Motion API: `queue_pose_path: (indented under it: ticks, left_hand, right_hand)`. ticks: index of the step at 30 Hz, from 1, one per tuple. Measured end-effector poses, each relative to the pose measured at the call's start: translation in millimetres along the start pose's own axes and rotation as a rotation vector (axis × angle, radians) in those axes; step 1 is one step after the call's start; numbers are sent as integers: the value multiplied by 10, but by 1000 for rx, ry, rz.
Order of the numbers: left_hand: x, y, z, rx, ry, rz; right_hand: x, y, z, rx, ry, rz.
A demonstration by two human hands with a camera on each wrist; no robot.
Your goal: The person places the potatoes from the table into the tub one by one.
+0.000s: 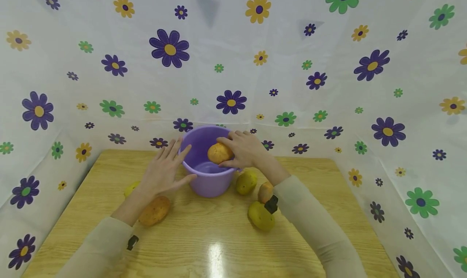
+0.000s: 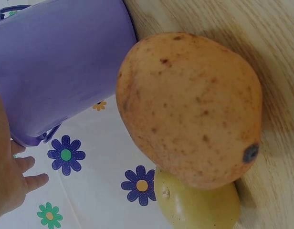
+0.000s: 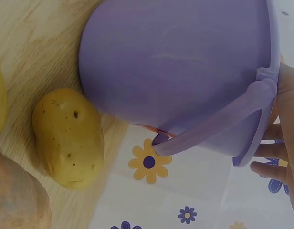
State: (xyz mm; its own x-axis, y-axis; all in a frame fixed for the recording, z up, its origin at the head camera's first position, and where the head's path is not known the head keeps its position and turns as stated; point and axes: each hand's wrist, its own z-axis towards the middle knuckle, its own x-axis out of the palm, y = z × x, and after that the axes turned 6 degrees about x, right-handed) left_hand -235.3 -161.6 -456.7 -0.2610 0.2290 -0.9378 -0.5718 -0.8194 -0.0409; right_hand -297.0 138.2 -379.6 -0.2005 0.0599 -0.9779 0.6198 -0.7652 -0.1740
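Observation:
A purple bucket [image 1: 211, 184] stands upright on the table, its opening facing me. Inside its mouth, my right hand [image 1: 245, 150] grips an orange-tan potato [image 1: 219, 152] near the right rim. My left hand [image 1: 164, 173], fingers spread and straight, is at the bucket's left rim and holds nothing. Below that hand lies a large orange-brown, speckled, oval potato-like thing [image 2: 190, 109] with a dark spot at one end. Beside it is a yellow potato [image 2: 197, 202], partly hidden. In the right wrist view, the bucket's handle [image 3: 218, 119] hangs down along its side.
Right of the bucket lie a yellow potato [image 1: 246, 182], a brownish one [image 1: 266, 191] partly behind the right wrist, and another yellow one [image 1: 260, 216] nearer me. The wooden table [image 1: 189, 245] is backed and flanked by a white flowered cloth [image 1: 284, 87].

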Motion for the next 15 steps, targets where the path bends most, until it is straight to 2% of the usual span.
queue_pose_path:
  ticks: [9,15]
  left_hand:
    - [8,8,-4,6,-6,4]
    - [-4,11,-4,8,-3,-2]
  right_hand:
    - [20,-20,20,20,24,30]
    - [27,-62,-18,5,-23,30]
